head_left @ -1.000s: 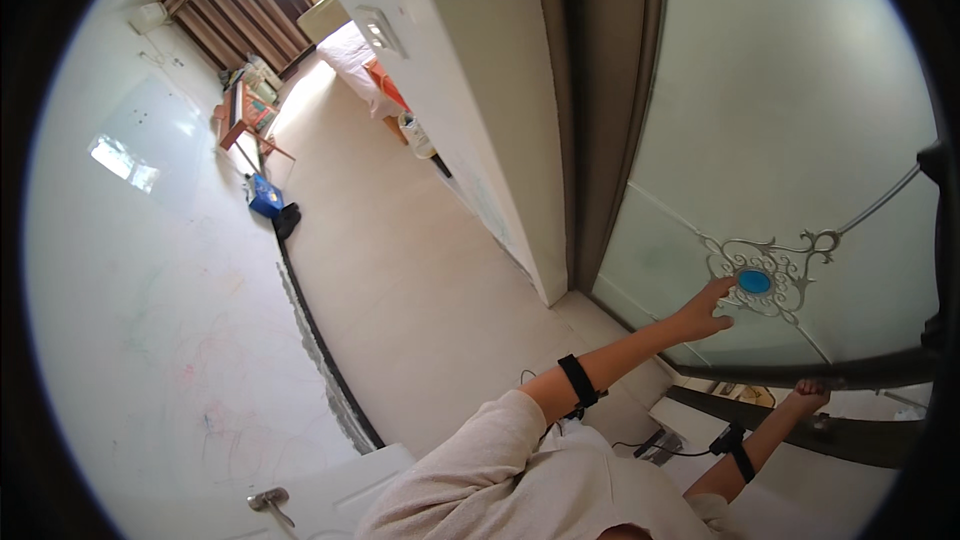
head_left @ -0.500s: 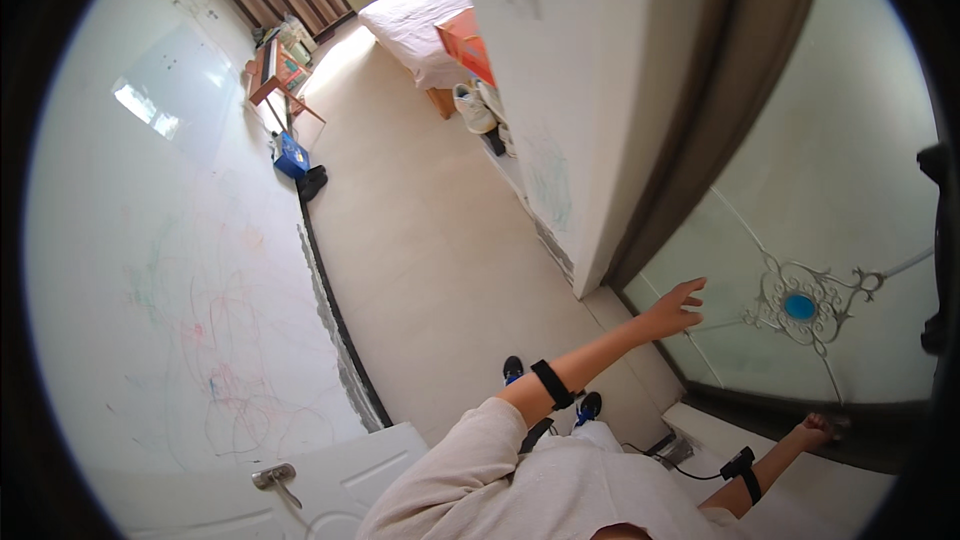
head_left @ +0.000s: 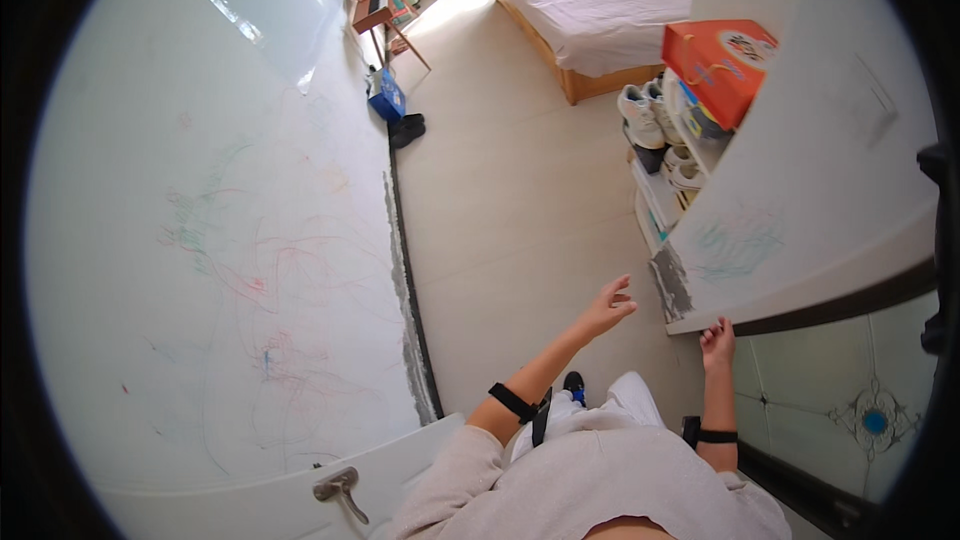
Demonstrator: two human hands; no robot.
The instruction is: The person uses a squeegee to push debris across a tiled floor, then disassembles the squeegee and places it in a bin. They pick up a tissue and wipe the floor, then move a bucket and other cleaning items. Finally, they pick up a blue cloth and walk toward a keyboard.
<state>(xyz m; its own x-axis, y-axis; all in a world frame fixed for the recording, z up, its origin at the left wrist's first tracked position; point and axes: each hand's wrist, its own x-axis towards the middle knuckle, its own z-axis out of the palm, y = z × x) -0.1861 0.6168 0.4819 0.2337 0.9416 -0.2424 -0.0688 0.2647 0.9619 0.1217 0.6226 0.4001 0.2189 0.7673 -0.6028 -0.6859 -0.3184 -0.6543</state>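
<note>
My left hand point(head_left: 607, 310) is held out over the pale tiled floor point(head_left: 500, 210), its fingers apart and nothing in them. Close to the lower edge of the white wall point(head_left: 800, 230) is my right hand point(head_left: 717, 343), its fingers loosely curled with no object visible in them. Whether it touches the wall edge cannot be made out. Beside it on the right is a frosted glass door point(head_left: 815, 380) with a dark frame and a silver scroll ornament point(head_left: 875, 422) around a blue centre. Both forearms wear black straps.
A white rack point(head_left: 660, 195) of shoes point(head_left: 640, 115) juts out ahead on the right, a red-orange gift bag point(head_left: 720, 70) on top. Beyond stands a bed point(head_left: 590, 10). Along the scribbled left wall point(head_left: 250, 270) are a blue bag point(head_left: 385, 95), dark shoes point(head_left: 407, 130) and a keyboard point(head_left: 375, 2). A white door with a lever handle point(head_left: 340, 488) is lower left.
My view has turned right and shows more of the bed and shoe rack. My right hand has left the glass door's dark lower frame and come nearer my left hand, which stays open.
</note>
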